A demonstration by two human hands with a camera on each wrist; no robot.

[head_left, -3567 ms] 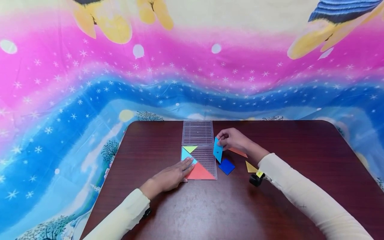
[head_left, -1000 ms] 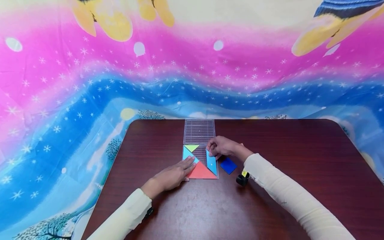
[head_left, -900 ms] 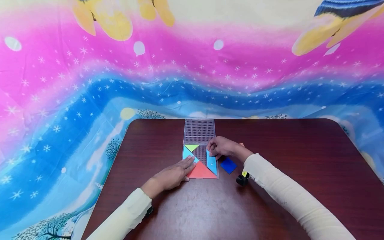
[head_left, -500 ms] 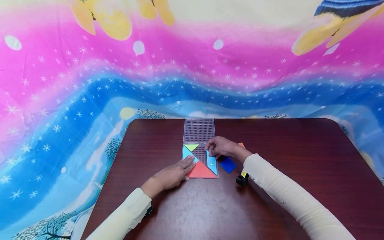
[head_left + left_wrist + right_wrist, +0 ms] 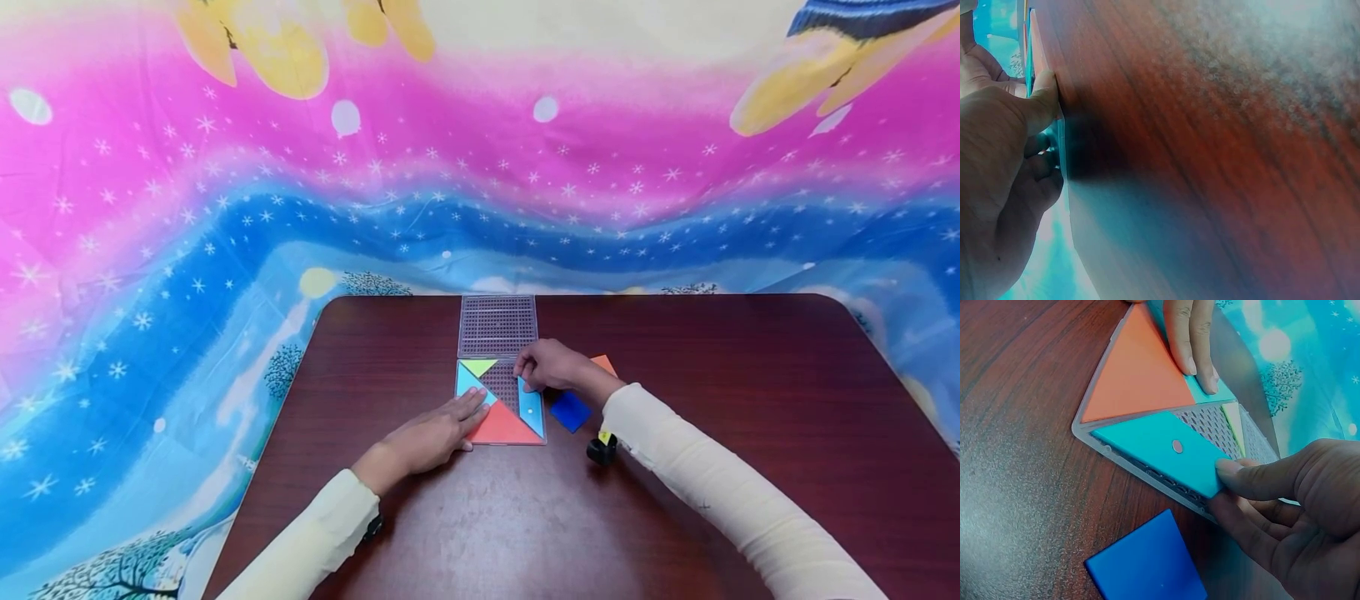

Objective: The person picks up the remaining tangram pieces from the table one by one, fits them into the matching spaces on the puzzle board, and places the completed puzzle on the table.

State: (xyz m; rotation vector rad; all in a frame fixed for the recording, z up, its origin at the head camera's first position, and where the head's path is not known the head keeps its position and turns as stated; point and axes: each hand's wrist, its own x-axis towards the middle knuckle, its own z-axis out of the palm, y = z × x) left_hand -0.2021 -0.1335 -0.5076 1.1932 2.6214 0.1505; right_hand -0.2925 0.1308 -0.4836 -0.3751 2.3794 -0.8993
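Parallelogram piece at the centre of the right wrist view: flat, smooth, light turquoise, with one pale round spot near its middle. Its long axis slopes from left down to the lower right. The sharp left tip points to the corner of the clear tray, and the other end appears raised from the perforated floor. In the head view the long axis runs nearly upright, its lower tip leaning right, inside the tray's right edge at the centre of the frame.

The right hand, lower right, pinches that end between thumb and fingers, parted only by the piece's thickness. The left hand, left of centre in the head view, has its fingers nearly straight, resting on the turquoise triangle and the orange-red triangle. A dark blue square lies on the table, bottom centre of the right wrist view.
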